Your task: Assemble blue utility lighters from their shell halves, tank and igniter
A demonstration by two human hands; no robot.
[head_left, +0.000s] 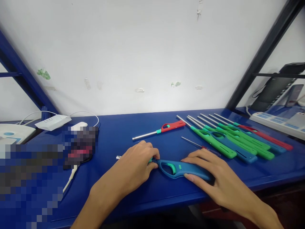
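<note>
A blue gas lighter (183,170) with a green trigger lies between my two hands, low over the blue table. My left hand (138,162) pinches it at the neck, where the green collar joins the metal tube; most of the tube is hidden under that hand, with only its tip showing at the left. Around the handle's rear end, the fingers and thumb of my right hand (209,171) are closed. Beyond my hands lies a red lighter (173,126), its tube pointing left. Near my right hand is a thin screwdriver (192,142), its handle partly hidden.
Several green, blue and red lighters (214,143) lie in a row at the right. Farther right is a white power strip (274,122). A white box with sockets (51,122), cables and a blurred-out dark item stand at the left. The white wall (152,57) rises behind the table.
</note>
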